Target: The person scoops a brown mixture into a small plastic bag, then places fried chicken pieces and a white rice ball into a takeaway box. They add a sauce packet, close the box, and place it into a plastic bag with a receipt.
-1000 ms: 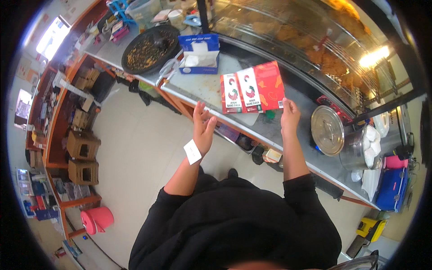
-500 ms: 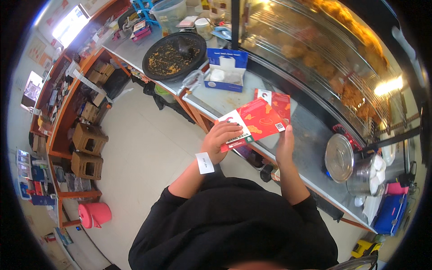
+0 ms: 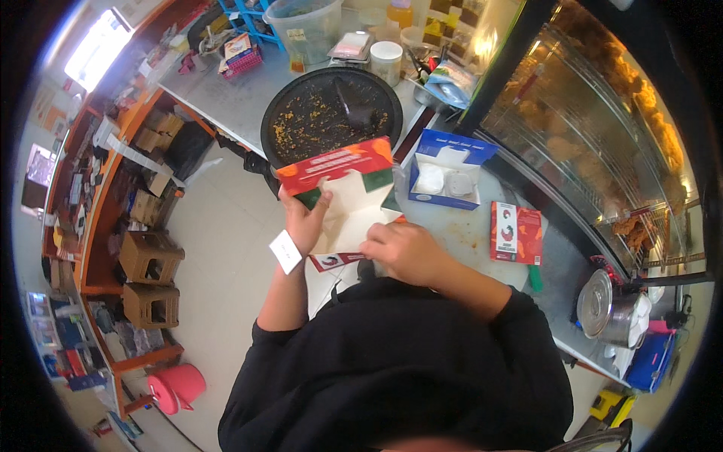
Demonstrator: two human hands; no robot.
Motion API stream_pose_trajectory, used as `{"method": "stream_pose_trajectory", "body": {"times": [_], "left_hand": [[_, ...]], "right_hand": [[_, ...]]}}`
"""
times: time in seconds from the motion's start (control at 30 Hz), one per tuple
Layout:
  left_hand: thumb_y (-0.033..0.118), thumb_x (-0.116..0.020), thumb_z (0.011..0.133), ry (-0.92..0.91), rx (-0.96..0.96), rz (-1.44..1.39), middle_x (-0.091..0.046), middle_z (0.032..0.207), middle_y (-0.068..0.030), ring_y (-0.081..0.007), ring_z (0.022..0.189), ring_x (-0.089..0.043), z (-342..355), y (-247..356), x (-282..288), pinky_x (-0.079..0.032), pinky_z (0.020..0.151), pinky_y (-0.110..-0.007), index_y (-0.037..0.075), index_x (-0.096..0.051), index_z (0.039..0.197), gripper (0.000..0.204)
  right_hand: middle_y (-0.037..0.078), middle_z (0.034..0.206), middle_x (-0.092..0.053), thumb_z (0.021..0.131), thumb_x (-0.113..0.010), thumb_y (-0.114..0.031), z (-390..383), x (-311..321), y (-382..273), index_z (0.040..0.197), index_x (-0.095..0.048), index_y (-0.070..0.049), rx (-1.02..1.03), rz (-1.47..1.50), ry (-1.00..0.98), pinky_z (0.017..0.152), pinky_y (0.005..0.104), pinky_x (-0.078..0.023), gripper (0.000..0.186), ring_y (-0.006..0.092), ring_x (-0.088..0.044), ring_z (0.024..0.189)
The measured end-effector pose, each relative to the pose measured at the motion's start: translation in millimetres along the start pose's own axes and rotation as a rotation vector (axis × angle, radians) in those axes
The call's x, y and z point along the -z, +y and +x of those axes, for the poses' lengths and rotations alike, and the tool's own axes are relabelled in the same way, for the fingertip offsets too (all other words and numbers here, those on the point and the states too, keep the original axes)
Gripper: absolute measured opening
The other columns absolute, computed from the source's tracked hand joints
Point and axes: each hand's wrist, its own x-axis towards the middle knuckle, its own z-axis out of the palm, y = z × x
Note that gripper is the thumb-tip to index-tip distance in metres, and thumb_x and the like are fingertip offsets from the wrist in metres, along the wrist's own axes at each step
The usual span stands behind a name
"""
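A red printed cardboard carton is spread open between my hands, its pale inside facing up. My left hand grips its left side; a white card is on that wrist. My right hand has curled fingers on the carton's right, lower part. A folded red carton lies on the worktop at the right. Behind it a blue box stands lid-up with white items inside. A black round pan with orange crumbs sits beyond the carton.
A glass warming cabinet with fried food fills the right. A steel pot and lid stand at the counter's right end. Containers crowd the back. Brown stools and a pink bucket are at the left.
My hands have lifted one red carton off the worktop, moved it leftward and opened it out. The other carton remains on the worktop. The view has turned toward the pan.
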Motion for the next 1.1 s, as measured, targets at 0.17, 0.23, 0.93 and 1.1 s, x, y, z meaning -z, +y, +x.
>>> {"method": "stream_pose_trajectory", "body": {"times": [0.17, 0.23, 0.93, 1.1], "left_hand": [[0.006, -0.063, 0.089, -0.467, 0.634, -0.206, -0.04, 0.144, -0.0193, -0.0249, 0.13, -0.042, 18, -53, 45, -0.032, 0.109, -0.032, -0.005, -0.008, 0.151, 0.083], [-0.001, -0.058, 0.088, -0.35, 0.593, -0.25, -0.036, 0.147, -0.0183, -0.0252, 0.131, -0.041, 28, -65, 62, -0.031, 0.11, -0.032, -0.005, -0.008, 0.151, 0.081], [0.002, -0.056, 0.09, -0.393, 0.285, -0.292, -0.047, 0.143, -0.0178, -0.0217, 0.125, -0.052, 85, -38, 71, -0.045, 0.1, -0.03, -0.003, -0.033, 0.145, 0.06], [0.03, -0.066, 0.092, -0.755, 0.513, -1.081, -0.048, 0.143, -0.0133, -0.0208, 0.123, -0.054, 88, -15, 31, -0.045, 0.104, -0.035, -0.004, -0.036, 0.145, 0.069]], "right_hand": [[0.005, 0.091, -0.059, 0.073, -0.064, -0.007, 49, -28, 6, 0.088, -0.062, -0.009, 0.174, 0.053, 0.082, 0.071, 0.0356, -0.052, 0.015, 0.0229, -0.06, 0.081], [0.007, 0.093, -0.061, 0.076, -0.061, -0.004, 57, -31, 16, 0.089, -0.063, -0.008, 0.021, 0.268, 0.248, 0.075, 0.0369, -0.052, 0.014, 0.0255, -0.06, 0.084], [0.023, 0.113, -0.057, 0.094, -0.057, -0.019, 53, -132, 147, 0.114, -0.053, 0.002, -1.098, 0.073, 0.209, 0.09, 0.0422, -0.048, 0.03, 0.0369, -0.058, 0.107], [0.018, 0.14, -0.05, 0.1, -0.051, -0.03, 37, -80, 134, 0.142, -0.038, 0.0, -1.052, 1.186, 0.403, 0.1, 0.0382, -0.043, 0.053, 0.0288, -0.056, 0.118]]}}
